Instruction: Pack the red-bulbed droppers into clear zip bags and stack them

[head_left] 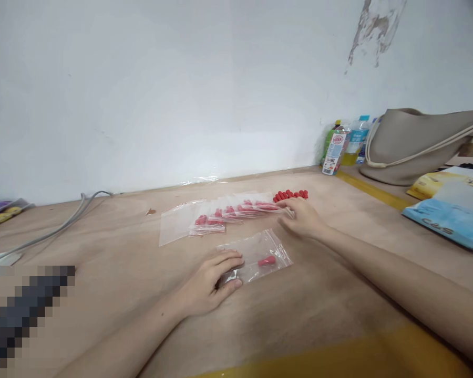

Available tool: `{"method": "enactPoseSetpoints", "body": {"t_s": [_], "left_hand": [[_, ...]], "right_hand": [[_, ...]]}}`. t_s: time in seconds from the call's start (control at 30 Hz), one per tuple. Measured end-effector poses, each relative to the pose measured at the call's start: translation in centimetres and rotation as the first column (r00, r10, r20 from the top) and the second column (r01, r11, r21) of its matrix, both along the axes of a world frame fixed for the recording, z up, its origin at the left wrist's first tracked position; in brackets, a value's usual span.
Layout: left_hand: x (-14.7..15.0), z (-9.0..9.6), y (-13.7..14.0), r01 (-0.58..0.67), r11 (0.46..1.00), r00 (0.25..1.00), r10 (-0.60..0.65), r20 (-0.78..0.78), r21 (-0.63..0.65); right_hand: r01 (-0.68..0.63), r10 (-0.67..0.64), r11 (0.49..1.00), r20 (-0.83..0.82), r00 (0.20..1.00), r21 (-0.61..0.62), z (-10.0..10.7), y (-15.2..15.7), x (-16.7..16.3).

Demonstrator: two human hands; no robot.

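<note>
A clear zip bag (250, 268) lies flat on the table with one red bulb-shaped piece (267, 260) inside. My left hand (211, 281) rests on the bag's left end, thumb and fingers spread apart. Farther back, several zip bags (230, 211) holding red pieces overlap in a row. At the row's right end is my right hand (299, 218), its fingers stretched out and slightly bent, beside a cluster of loose red pieces (289, 196). Whether its fingertips touch the last bag or the pieces I cannot tell.
Drink bottles (335, 149) and a grey-beige bag (405, 144) stand against the wall at right. Blue and yellow packages (449, 223) lie in front of them. A grey cable (63, 223) crosses the left side, near a purple and yellow package (3, 212).
</note>
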State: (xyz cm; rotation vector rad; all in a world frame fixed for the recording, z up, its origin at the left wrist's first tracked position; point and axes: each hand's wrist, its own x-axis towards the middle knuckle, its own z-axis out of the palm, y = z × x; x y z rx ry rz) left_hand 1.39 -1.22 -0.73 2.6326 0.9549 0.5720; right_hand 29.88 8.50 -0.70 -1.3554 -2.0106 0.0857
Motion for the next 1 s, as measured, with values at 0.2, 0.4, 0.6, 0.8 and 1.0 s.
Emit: {"method": "enactPoseSetpoints", "body": {"t_s": [0.2, 0.4, 0.6, 0.8, 1.0], "left_hand": [[0.0, 0.1, 0.0, -0.004, 1.000, 1.000, 0.004, -0.009, -0.007], [0.0, 0.3, -0.1, -0.006, 1.000, 1.000, 0.006, -0.012, -0.011], [0.1, 0.2, -0.1, -0.002, 1.000, 1.000, 0.002, 0.001, 0.000], [0.1, 0.2, -0.1, -0.003, 1.000, 1.000, 0.003, -0.004, -0.012], [0.1, 0.0, -0.1, -0.008, 1.000, 1.000, 0.008, -0.001, 0.023]], "right_hand": [[-0.046, 0.073, 0.991, 0.227, 0.971, -0.122, -0.3, 2.8, -3.7], [-0.092, 0.125, 0.981, 0.195, 0.973, -0.171, 0.1, 2.1, -6.2], [-0.142, 0.168, 0.968, 0.111, 0.980, -0.208, 0.5, 1.6, -6.6], [0.241, -0.224, 0.967, 0.173, 0.959, -0.083, 2.6, 3.3, -2.6], [0.498, -0.449, 0.864, 0.331, 0.830, -0.077, 1.8, 3.7, -1.0]]}}
